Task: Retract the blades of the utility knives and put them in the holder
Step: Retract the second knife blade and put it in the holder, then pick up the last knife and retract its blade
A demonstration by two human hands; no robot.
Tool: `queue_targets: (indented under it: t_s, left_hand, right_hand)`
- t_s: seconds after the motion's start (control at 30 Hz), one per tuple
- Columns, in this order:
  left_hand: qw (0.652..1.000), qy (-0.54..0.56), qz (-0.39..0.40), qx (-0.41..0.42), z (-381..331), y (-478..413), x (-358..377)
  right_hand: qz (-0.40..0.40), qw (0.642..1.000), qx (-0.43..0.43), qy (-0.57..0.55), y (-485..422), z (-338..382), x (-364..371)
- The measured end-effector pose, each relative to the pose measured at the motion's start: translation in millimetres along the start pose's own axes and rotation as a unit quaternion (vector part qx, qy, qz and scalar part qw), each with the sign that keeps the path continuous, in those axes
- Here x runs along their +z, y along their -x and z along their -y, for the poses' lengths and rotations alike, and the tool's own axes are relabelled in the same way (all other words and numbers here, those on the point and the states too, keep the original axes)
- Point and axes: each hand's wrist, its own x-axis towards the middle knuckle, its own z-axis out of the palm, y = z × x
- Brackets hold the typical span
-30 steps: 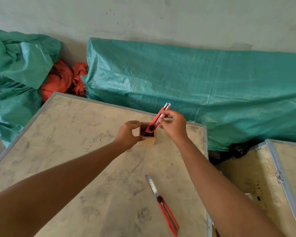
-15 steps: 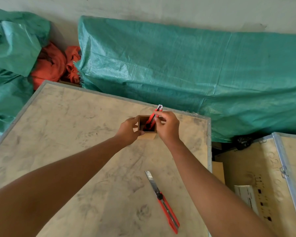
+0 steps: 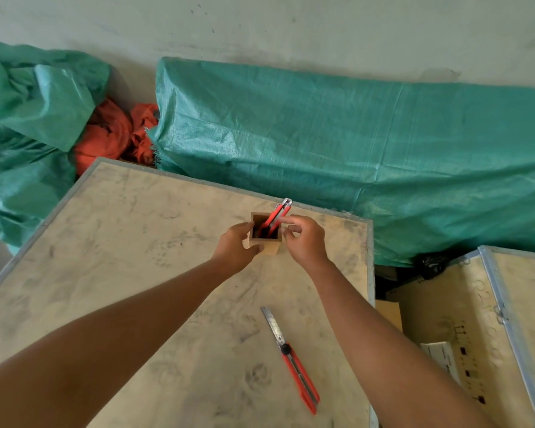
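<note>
A small square wooden holder (image 3: 273, 249) stands near the far right corner of the crate top. My left hand (image 3: 235, 246) grips its left side. Red utility knives (image 3: 275, 215) stand inside it, leaning toward the far right, with their metal ends sticking out above the rim. My right hand (image 3: 305, 240) hovers at the holder's right side, with its fingertips just beside the leaning knives and slightly apart. Another red utility knife (image 3: 298, 373) lies flat on the crate nearer to me, with its silver blade extended and pointing away from me.
The work surface is a plywood crate top (image 3: 136, 257) with a metal edge; its right edge drops off close to the holder. A second crate (image 3: 513, 304) stands lower on the right. Green tarps (image 3: 352, 143) and orange cloth (image 3: 108, 134) lie along the wall behind.
My right hand lowered the red knife deeper into the holder, and its fingers have loosened off it. My left hand stayed on the holder. The knife on the crate has not moved.
</note>
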Motion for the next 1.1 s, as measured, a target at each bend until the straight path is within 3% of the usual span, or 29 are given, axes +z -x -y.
queue_targets:
  t_s: [0.23,0.5,0.7,1.1]
  left_hand:
    - [1.000,0.029,0.010,-0.002,12,72,24]
    - [0.990,-0.031,0.107,-0.089,50,153,90]
    - [0.977,-0.004,0.148,-0.153,63,185,136]
    - [0.979,0.086,0.107,-0.150,64,194,156]
  right_hand:
    - [0.073,0.996,0.041,-0.010,54,-11,-20]
    - [0.220,0.971,0.077,0.046,128,-58,-19]
    - [0.307,0.943,0.093,0.087,162,-85,-1]
    - [0.293,0.946,0.134,0.033,174,-103,9]
